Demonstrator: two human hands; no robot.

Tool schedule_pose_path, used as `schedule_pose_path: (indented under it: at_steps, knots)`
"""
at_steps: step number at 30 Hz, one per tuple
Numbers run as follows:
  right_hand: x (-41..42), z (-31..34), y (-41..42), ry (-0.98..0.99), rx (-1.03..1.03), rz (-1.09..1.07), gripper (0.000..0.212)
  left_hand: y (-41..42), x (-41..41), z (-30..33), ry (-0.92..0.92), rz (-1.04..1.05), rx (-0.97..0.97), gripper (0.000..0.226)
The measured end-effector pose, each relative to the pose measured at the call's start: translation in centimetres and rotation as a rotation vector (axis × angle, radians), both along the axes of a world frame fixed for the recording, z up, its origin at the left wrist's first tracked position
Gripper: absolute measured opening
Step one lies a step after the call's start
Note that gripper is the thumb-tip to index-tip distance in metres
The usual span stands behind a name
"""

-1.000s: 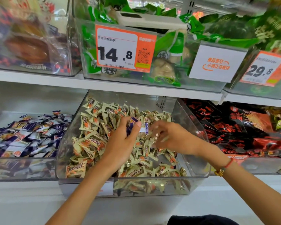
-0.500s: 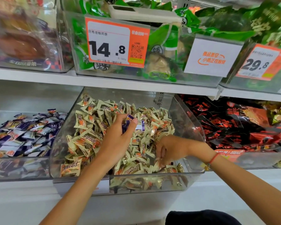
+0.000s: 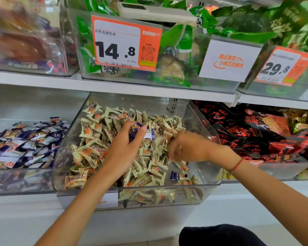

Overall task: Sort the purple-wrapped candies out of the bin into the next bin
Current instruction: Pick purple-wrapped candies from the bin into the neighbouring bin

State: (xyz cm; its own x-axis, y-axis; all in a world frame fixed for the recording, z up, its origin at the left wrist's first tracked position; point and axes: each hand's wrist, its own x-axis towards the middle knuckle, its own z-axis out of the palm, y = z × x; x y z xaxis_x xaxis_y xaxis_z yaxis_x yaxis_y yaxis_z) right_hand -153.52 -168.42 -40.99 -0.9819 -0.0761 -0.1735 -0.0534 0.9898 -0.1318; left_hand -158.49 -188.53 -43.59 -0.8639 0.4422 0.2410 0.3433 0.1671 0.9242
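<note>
The left hand (image 3: 124,148) hovered over the middle bin (image 3: 210,174), fingers curled round a small clutch of purple-wrapped candies (image 3: 137,129). The right hand (image 3: 187,148) was blurred, its fingers bent down among the cream-wrapped candies (image 3: 96,150); whether it gripped anything I could not tell. 1 loose purple candy (image 3: 175,175) lay near the front right corner, its long axis running left to right, below and nearest the right hand. The purple bin (image 3: 21,181) stood immediately left, on the left hand's side.
</note>
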Motion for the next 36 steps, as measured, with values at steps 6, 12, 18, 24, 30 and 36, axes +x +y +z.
schedule_pose_path:
  at_steps: [6,12,18,24,30,36]
  knots:
    - [-0.2,-3.0,-0.1,-0.292,0.230,-0.034,0.026,-0.1,0.0,0.0,-0.006,-0.003,-0.012,0.032]
    - [0.3,-2.6,0.1,-0.271,0.131,0.003,0.014,-0.7,0.1,0.1,-0.028,-0.030,-0.002,0.020]
    - [0.0,-3.7,0.1,-0.282,0.193,0.011,0.012,-1.0,0.4,0.2,-0.002,-0.015,-0.062,0.043]
    - [0.5,-2.1,0.2,-0.099,-0.268,-0.094,0.018,-1.3,0.7,0.4,-0.029,-0.014,-0.074,0.036]
    - [1.4,0.6,-3.9,0.445,-0.779,-0.096,0.021,-1.5,0.6,0.2,-0.027,0.052,0.018,0.026]
    - [-0.8,0.9,-8.6,0.649,-0.736,-0.104,0.021,-1.9,0.7,1.6,-0.279,0.119,0.377,0.032]
